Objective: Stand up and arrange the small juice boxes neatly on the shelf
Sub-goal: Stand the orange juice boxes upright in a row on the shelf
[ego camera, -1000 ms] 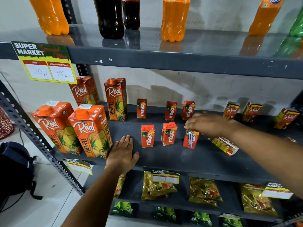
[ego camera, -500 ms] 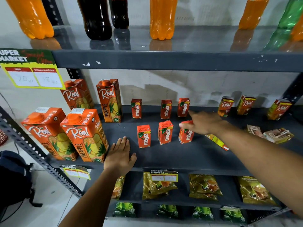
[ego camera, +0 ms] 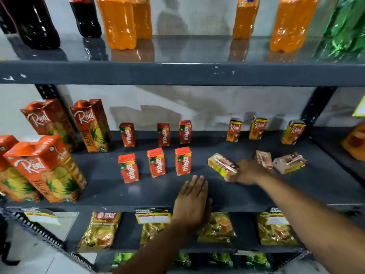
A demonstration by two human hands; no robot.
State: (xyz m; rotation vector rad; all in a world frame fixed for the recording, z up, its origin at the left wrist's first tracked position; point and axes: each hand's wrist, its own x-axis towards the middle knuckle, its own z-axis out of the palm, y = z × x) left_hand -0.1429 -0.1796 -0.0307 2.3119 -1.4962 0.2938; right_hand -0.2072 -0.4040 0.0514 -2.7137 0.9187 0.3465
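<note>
1. Right, head view only: the dark shelf (ego camera: 197,196) carries six small red juice boxes upright in two rows of three, back row (ego camera: 163,134), front row (ego camera: 156,162).
2. Three small Real juice boxes (ego camera: 257,127) stand upright along the back wall, right of the red ones.
3. Three more small boxes lie on their sides: a yellow toppled box (ego camera: 221,164) right of the front red row, a brown one (ego camera: 263,158) and a beige one (ego camera: 290,162) further right, those two just beside each other.
4. Left hand (ego camera: 194,201): flat, palm down on the shelf's front edge, fingers together and straight, holding nothing.
5. Right hand (ego camera: 249,172): at the near end of the yellow toppled box, touching it. Motion blur; cannot tell whether the fingers are closed around it or only resting against it.
6. Tall pineapple cartons (ego camera: 91,125) stand at the shelf's left end, two at the back and two at the front.
7. Soda bottles (ego camera: 118,22) stand on the shelf above; yellow pouches (ego camera: 217,227) sit on the shelf below.
</note>
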